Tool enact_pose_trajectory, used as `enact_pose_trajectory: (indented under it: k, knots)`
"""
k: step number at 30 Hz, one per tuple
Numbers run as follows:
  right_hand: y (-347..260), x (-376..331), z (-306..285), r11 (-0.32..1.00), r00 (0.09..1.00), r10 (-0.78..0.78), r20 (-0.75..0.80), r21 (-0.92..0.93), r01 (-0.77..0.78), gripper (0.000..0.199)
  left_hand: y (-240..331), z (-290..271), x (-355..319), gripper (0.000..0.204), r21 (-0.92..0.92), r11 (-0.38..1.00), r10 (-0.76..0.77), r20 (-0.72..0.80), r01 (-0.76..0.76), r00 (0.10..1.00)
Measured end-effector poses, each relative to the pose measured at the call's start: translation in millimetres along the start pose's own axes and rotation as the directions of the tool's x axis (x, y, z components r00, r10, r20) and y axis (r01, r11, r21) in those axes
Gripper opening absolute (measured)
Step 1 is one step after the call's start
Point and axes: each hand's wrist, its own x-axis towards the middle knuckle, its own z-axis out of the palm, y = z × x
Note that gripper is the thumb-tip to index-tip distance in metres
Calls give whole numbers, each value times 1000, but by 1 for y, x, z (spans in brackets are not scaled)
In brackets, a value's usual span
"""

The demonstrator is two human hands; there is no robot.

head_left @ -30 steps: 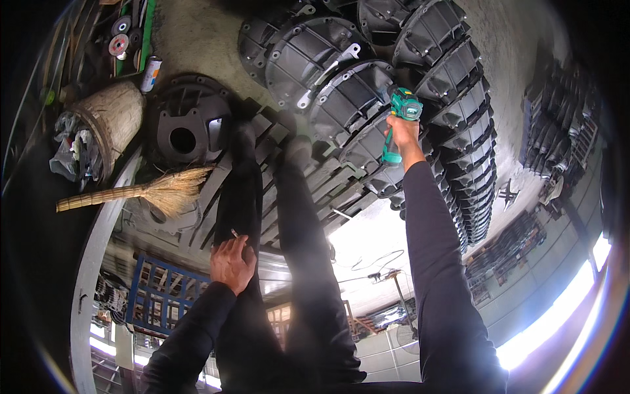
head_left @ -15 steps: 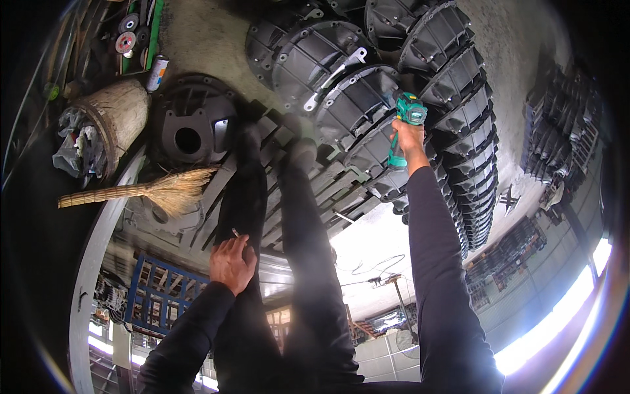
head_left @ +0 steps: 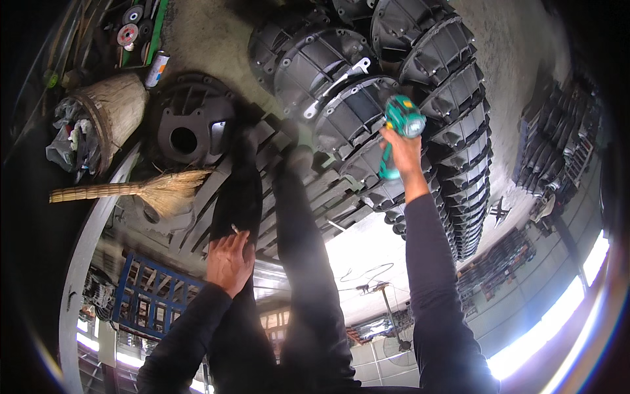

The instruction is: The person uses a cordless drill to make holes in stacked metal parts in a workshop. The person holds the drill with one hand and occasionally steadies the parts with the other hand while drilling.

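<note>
My right hand (head_left: 405, 154) is wrapped around the grip of a green cordless drill (head_left: 401, 117), slightly blurred. The drill hangs over the edge of a dark ribbed metal housing (head_left: 357, 105); whether its tip touches the metal is hidden. More such housings stand stacked in long nested rows (head_left: 466, 157) beside it. A pale metal bracket (head_left: 336, 88) lies across the neighbouring housings. My left hand (head_left: 230, 262) rests on my left leg with a cigarette (head_left: 235, 228) between its fingers.
A straw hand broom (head_left: 141, 190) lies at the left, below a wooden bucket (head_left: 121, 108) stuffed with plastic waste. Near it are a spray can (head_left: 157, 69) and a single flanged housing (head_left: 190, 128). Grey slats (head_left: 315, 190) lie by my feet. A blue metal frame (head_left: 154, 292) stands lower left.
My right hand has brought the drill slightly left and turned it a little. My left hand stays on my leg with the cigarette. The whole view has shifted slightly.
</note>
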Motion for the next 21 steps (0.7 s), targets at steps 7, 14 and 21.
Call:
enact_pose_trajectory:
  k: [7, 14, 21]
  knots:
    - [-46, 102, 63, 983, 990, 136, -23, -124, -138, 29, 37, 47, 89, 31, -542, 829, -218, -93, 134, 972]
    - [-55, 112, 71, 989, 995, 96, -25, -115, -98, 21, 60, 75, 145, 29, -651, 738, -285, -60, 180, 957]
    - [-77, 126, 55, 953, 975, 209, 80, -240, -185, 24, 72, 69, 157, 32, -703, 700, -283, -110, 127, 953]
